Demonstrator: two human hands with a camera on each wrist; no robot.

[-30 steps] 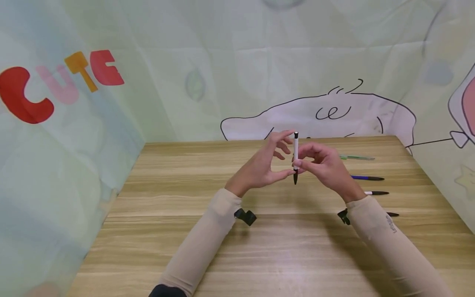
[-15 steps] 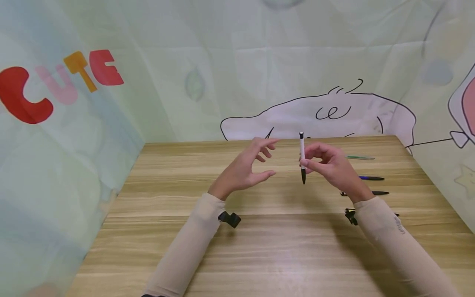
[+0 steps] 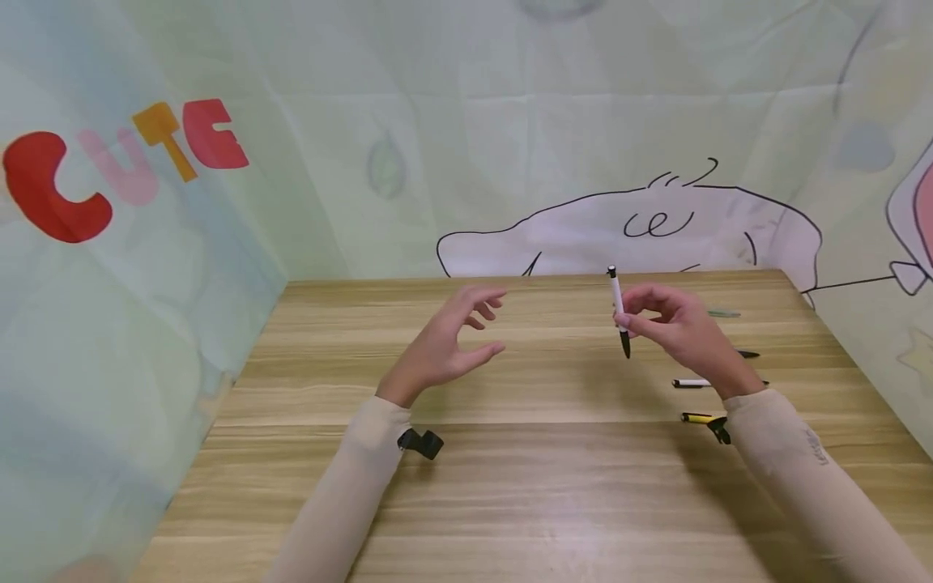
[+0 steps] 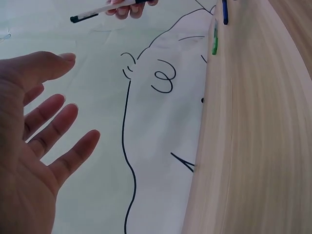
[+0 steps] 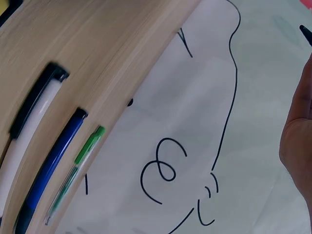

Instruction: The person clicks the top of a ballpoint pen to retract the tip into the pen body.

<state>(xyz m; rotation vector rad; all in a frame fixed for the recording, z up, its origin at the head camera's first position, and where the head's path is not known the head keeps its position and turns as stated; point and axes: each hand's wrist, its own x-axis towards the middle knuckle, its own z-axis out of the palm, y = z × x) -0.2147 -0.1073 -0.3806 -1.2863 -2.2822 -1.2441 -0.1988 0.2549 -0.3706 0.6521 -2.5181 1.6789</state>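
Note:
The right hand [image 3: 674, 328] pinches a white pen [image 3: 617, 300] with black ends between thumb and fingers, above the table; the pen stands nearly upright, its top leaning slightly left. To its left, the left hand [image 3: 445, 344] is raised with spread, slightly bent fingers and holds nothing. The left wrist view shows the left hand [image 4: 44, 122] with fingers apart and the held pen [image 4: 105, 9] beyond it. At the right edge of the right wrist view, part of the right hand [image 5: 297, 126] and the held pen's black tip [image 5: 306, 34] appear.
Pens lie in a column on the right of the wooden table [image 3: 510, 486]: a green one [image 3: 724, 313], a blue one [image 5: 56, 161], a white one [image 3: 688, 384] and a yellow one [image 3: 700, 418]. Printed cloth walls [image 3: 328, 162] border the table behind and at the sides.
The left hand has come off the pen and moved left and slightly down. The right hand has moved right with the pen, whose top now tilts a little to the left.

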